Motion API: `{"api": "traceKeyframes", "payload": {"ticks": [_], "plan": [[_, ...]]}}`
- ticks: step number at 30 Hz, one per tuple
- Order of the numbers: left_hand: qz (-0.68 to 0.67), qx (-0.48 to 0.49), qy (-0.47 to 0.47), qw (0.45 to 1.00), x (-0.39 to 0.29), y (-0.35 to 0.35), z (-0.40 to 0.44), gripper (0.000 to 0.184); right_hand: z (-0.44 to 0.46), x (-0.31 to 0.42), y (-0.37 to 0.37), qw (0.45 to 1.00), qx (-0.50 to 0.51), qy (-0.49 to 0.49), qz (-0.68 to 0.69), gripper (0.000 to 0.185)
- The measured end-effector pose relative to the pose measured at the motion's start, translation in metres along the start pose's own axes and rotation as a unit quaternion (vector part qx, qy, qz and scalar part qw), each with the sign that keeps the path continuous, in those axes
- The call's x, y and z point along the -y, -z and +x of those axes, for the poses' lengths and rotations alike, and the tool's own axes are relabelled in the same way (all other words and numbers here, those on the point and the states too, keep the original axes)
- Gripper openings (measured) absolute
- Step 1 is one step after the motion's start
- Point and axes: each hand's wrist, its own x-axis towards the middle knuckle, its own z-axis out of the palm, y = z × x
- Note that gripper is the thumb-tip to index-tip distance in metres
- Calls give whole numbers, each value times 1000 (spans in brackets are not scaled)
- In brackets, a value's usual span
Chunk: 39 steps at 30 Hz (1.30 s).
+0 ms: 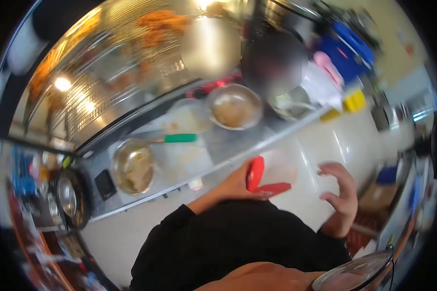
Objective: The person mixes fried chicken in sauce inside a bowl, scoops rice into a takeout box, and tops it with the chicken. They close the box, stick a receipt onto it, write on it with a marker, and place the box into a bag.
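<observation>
Red folded piece in the left hand, right hand spread

Nearest, the left hand is clamped on the red folded piece, whose two stiff, flat flaps make a V; this piece is before the dark clothing, just off the counter's near edge; the right hand is apart from it, with thumb and curved fingers separated, above the shiny pale floor.

On the smooth grey counter, a black flat oblong lies by the left end; beside it is a round metal bowl with pale, soft-looking lumps; next is a white board, and at its far edge a green-handled knife.

Farther, a second metal bowl contains something brownish; behind the counter's far edge, thin wire racks carry rough orange food.
</observation>
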Motion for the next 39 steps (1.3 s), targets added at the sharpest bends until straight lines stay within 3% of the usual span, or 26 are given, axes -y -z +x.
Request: {"api": "traceKeyframes", "payload": {"ticks": [1, 3, 6, 9, 13, 16, 20, 21, 23, 24, 26, 29, 32, 36, 39], "plan": [[-6, 15, -3, 1000, -5, -15, 13, 109, -6, -18, 13, 999, 34, 2, 2, 51], [-16, 23, -34, 999, -1, -49, 46, 106, -25, -68, 36, 997, 7, -2, 83, 67], [-32, 31, -56, 997, 2, -105, 97, 109, -38, -127, 69, 960, -43, -191, 200, 89], [-36, 21, -50, 998, -6, -159, 146, 115, -53, -202, 103, 958, 100, -125, 237, 126], [-67, 6, -63, 996, -18, -207, 200, 118, -56, -248, 142, 928, 132, -60, 344, 160], [-116, -25, -39, 992, -14, -223, 226, 117, -41, -262, 165, 894, 89, -55, 437, 160], [-111, -56, -25, 992, -24, -220, 268, 124, -1, -301, 168, 969, 76, -78, 222, 146], [-111, -71, -28, 991, -26, -216, 282, 125, 12, -308, 175, 962, 84, -122, 229, 132], [-92, -117, -88, 985, -18, -208, 310, 130, 47, -322, 189, 943, 90, -158, 279, 125], [-83, -140, -116, 980, -15, -202, 322, 132, 63, -343, 191, 947, 48, -155, 278, 121], [83, -173, -105, 976, -28, -179, 347, 111, 95, -382, 194, 962, -59, -122, 237, 114], [334, -190, -73, 921, -36, -140, 394, 87, 155, -416, 207, 973, -209, -40, 85, 110], [481, -168, 35, 860, -37, -112, 442, 64, 199, -452, 205, 976, -210, -29, 55, 112], [576, -82, 205, 787, -15, -81, 506, 44, 220, -481, 198, 985, -115, -117, 55, 113], [592, -70, 247, 764, 1, -74, 524, 34, 215, -501, 219, 996, -74, -45, -36, 99]]}}
